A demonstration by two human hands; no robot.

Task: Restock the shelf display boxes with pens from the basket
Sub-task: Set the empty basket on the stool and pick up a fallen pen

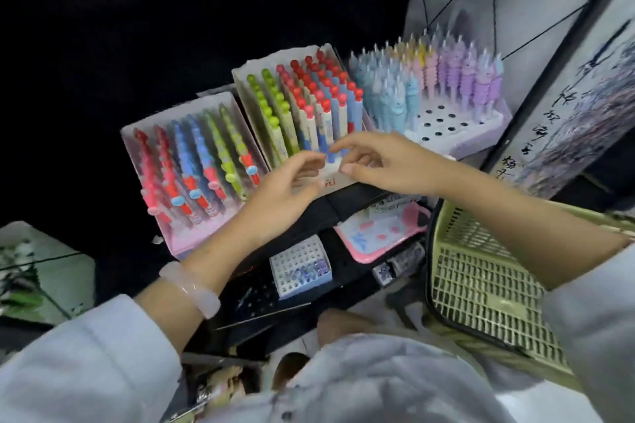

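Three display boxes stand on the shelf. The pink left box (192,237) holds red, blue and green pens. The white middle box (275,57) holds green and red-topped pens. The lilac right box (464,142) holds pastel animal pens and has several empty holes at its front. Both hands meet at the middle box's front row. My right hand (385,161) pinches the lower end of a blue pen (331,157) between index finger and thumb. Beside it, my left hand (285,189) has curled, spread fingers and holds nothing. The pale green basket (481,285) hangs under my right forearm; its contents are hidden.
On the lower shelf sit a small white holed box (299,268) with a few pens and a pink tray (381,230). A wall panel with writing (567,120) rises at the right. The shelf's surroundings to the left and above are dark.
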